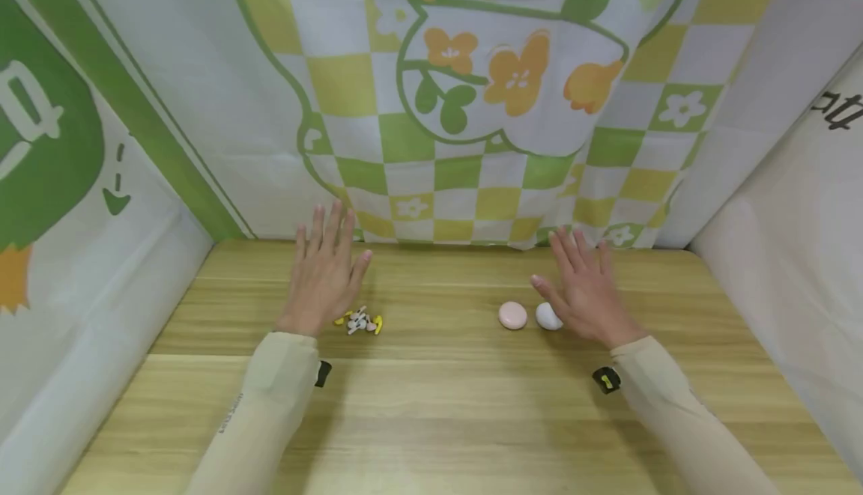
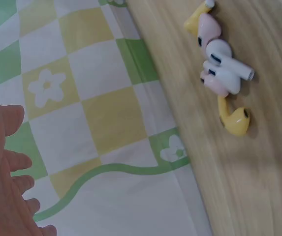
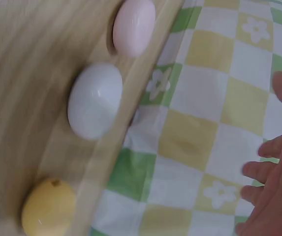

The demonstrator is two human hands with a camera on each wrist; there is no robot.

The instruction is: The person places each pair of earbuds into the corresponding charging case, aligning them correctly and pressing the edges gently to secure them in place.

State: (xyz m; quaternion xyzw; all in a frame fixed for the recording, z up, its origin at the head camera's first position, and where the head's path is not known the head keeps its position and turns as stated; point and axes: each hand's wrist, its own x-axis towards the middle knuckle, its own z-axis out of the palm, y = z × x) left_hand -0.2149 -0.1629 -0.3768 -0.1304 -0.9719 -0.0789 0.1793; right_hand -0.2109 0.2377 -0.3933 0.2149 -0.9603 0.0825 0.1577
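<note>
My left hand (image 1: 321, 278) is held with straight fingers above the back left of the table, holding nothing. Just right of its wrist lies a small pile of earbuds (image 1: 362, 321): yellow, pink and white ones, seen closely in the left wrist view with a white earbud (image 2: 224, 78) and a yellow earbud (image 2: 236, 121). My right hand (image 1: 588, 293) is likewise spread and holds nothing. To its left are a pink earbud case (image 1: 512, 315) and a white earbud case (image 1: 547, 317), partly covered by the hand. A yellow earbud case (image 3: 48, 209) shows in the right wrist view; the hand hides it from the head view.
A wooden table (image 1: 431, 412) carries these things. Behind it hangs a checkered cloth (image 1: 458, 173) with flowers, reaching down to the back edge. Pale fabric walls (image 1: 795, 255) stand at both sides. Each wrist has a small dark device (image 1: 607, 380).
</note>
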